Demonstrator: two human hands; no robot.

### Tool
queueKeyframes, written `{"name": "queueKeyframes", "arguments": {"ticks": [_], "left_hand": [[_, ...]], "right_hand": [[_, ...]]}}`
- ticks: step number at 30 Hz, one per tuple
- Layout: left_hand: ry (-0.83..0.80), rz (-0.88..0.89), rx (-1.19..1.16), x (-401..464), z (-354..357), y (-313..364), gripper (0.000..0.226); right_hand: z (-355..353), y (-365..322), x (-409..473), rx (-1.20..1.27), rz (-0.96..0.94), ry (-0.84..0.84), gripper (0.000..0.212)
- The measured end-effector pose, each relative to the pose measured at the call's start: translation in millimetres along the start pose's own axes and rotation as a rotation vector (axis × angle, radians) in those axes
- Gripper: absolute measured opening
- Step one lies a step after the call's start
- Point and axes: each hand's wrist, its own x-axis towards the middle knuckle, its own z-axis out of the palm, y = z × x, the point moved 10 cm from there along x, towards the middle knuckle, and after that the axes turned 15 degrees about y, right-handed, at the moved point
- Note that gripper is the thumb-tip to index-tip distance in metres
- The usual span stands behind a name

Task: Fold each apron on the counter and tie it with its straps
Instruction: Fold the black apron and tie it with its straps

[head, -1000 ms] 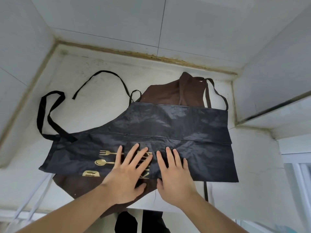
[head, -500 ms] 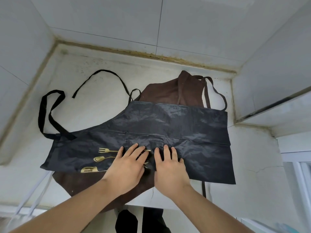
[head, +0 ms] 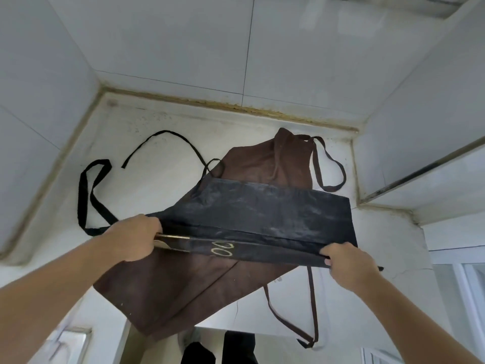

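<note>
Black apron [head: 265, 214] lies across the counter [head: 147, 185], on top of the brown apron [head: 183, 287]. Its near edge is lifted off the brown one and doubled into a narrow band; gold print [head: 221, 248] shows on that band.

Left hand [head: 133, 239] is clenched on the band's left end, fingers wrapped over the fold. Right hand [head: 346, 264] pinches the right end, thumb on top, fabric between thumb and fingers. Both hands hold the edge taut between them, raised above the brown apron.

Black straps [head: 89, 195] trail left on the counter: one wide loop, one thin line curving toward the back wall. Neither hand touches them.

Brown apron lies diagonally under the black one, top toward the back right corner, lower corner hanging past the counter's front edge. Brown straps [head: 330, 169] loop by its top; another pair [head: 312, 311] dangles off the front at right.

Tiled walls [head: 183, 48] close in the counter at back and both sides. No containers in view.
</note>
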Motion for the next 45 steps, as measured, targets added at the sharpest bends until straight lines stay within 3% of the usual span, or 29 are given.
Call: {"name": "queueKeyframes", "arguments": {"ticks": [4, 6, 11, 16, 20, 22, 26, 28, 31, 33, 35, 38, 41, 43, 45], "left_hand": [[-0.172, 0.032, 0.205, -4, -17, -32, 0.009], [-0.195, 0.003, 0.253, -3, -27, -50, 0.018], [-0.001, -0.158, 0.316, 13, -63, -86, 0.018], [0.013, -0.266, 0.272, 15, -51, -111, 0.02], [0.124, -0.461, 0.021, 18, -36, -134, 0.018], [0.243, -0.579, -0.112, 18, -39, -146, 0.021], [0.43, -0.736, -0.435, 13, -45, -143, 0.015], [0.428, -0.764, -0.642, 17, -37, -134, 0.004], [0.317, -0.781, -0.837, 18, -11, -121, 0.02], [0.212, -0.757, -0.822, 16, 7, -117, 0.018], [0.13, -0.734, -0.799, 13, 25, -120, 0.02], [0.118, -0.675, -0.62, 10, 37, -137, 0.025], [0.161, -0.662, -0.491, 11, 35, -144, 0.025], [0.201, -0.667, -0.33, 10, 24, -131, 0.041], [0.419, -0.56, -0.094, 14, -8, -102, 0.058]], "right_hand": [[-13, 26, -1, -0.015, -0.041, -0.115, 0.023], [-19, 40, 1, -0.018, -0.016, -0.148, 0.019], [-23, 72, 21, -0.048, 0.04, -0.166, 0.03], [-28, 92, 38, -0.027, 0.097, -0.118, 0.031], [-27, 105, 43, 0.099, 0.17, -0.029, 0.017], [-37, 111, 46, 0.259, 0.249, 0.094, 0.026], [-64, 121, 39, 0.459, 0.421, 0.416, 0.013], [-67, 123, 32, 0.519, 0.491, 0.514, 0.015], [-43, 129, 26, 0.684, 0.69, 0.491, 0.034], [-10, 131, 23, 0.739, 0.831, 0.352, 0.044], [13, 130, 19, 0.712, 0.866, 0.225, 0.029], [16, 135, 10, 0.651, 0.863, 0.245, 0.012], [2, 135, 5, 0.611, 0.848, 0.309, 0.029], [-10, 125, 7, 0.412, 0.779, 0.347, 0.05], [-26, 94, 17, 0.26, 0.591, 0.472, 0.062]]}}
